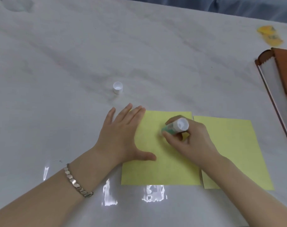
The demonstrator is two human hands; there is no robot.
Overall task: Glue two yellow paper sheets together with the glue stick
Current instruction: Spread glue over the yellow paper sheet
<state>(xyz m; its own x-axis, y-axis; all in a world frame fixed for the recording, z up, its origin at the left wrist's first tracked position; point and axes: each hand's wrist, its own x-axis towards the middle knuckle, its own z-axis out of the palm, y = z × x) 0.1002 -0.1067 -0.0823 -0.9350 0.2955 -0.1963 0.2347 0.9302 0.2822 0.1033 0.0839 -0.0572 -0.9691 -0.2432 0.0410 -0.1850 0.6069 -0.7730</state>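
Note:
Two yellow paper sheets lie side by side on the white table: the left sheet (160, 167) and the right sheet (234, 145), almost touching along one edge. My left hand (123, 136) rests flat, fingers spread, on the left sheet's left edge. My right hand (188, 140) grips the glue stick (176, 126), a green and white tube tilted with its tip pressed down on the left sheet near its middle. The tip itself is hidden by my fingers. The stick's white cap (117, 87) stands alone on the table beyond the sheets.
A brown box with a serrated edge and a white roll (277, 89) lies at the right edge. A small yellow wrapper (269, 35) sits far right. A shiny plastic cover (57, 63) lies over the table. A metal bracelet (77, 182) circles my left wrist.

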